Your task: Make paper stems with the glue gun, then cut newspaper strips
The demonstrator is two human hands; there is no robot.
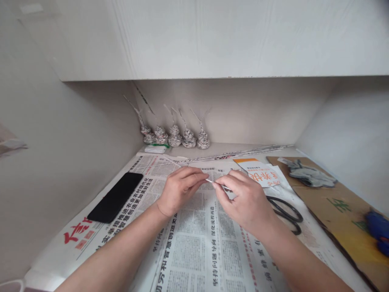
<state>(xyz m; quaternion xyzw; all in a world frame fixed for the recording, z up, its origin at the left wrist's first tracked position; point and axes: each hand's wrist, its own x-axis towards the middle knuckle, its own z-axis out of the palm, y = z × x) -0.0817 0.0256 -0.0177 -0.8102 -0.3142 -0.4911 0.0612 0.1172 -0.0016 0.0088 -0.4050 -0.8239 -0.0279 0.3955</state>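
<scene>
Between my two hands runs a thin white rolled paper stick (209, 181), low over the spread newspaper (194, 251). My left hand (184, 187) pinches it with fingers closed, and part of it slants out beyond those fingers toward the back left. My right hand (241, 194) grips the stick a short gap away, between thumb and index finger. Most of its length is hidden by the fingers. Close to my right hand lie scissors (285, 215), of which only the black handles show.
Several small woven paper gourds (174, 137) stand along the back wall, stems upright. Long paper sticks (243, 153) lie before them. A black phone (116, 198) rests at left. To the right are printed cards (263, 175), cardboard (322, 202), a grey glove (310, 174) and a blue object (378, 231). A white panel (225, 40) overhangs.
</scene>
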